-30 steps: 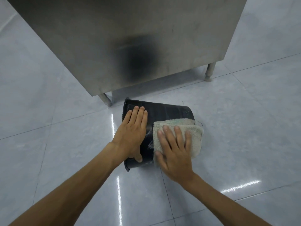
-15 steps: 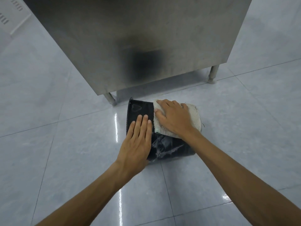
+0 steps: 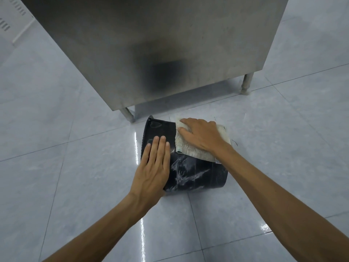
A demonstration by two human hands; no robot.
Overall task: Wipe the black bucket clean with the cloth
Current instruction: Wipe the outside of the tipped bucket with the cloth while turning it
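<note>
black plastic bucket (image 3: 198,176) lying sideways on grey tiled floor (image 3: 75,176).
flat left hand (image 3: 153,167) rests on it; flat right hand (image 3: 202,137) presses one beige cloth (image 3: 188,147) on top; steel cabinet (image 3: 170,44) close behind.

I can read no word, brand or number here. The cloth (image 3: 188,146) under my right hand (image 3: 202,135) has a small tag (image 3: 217,161) at its five o'clock corner, its print too small to make out. The black bucket (image 3: 198,176) bears a faint heart-like outline (image 3: 154,125) near its rim.
</note>
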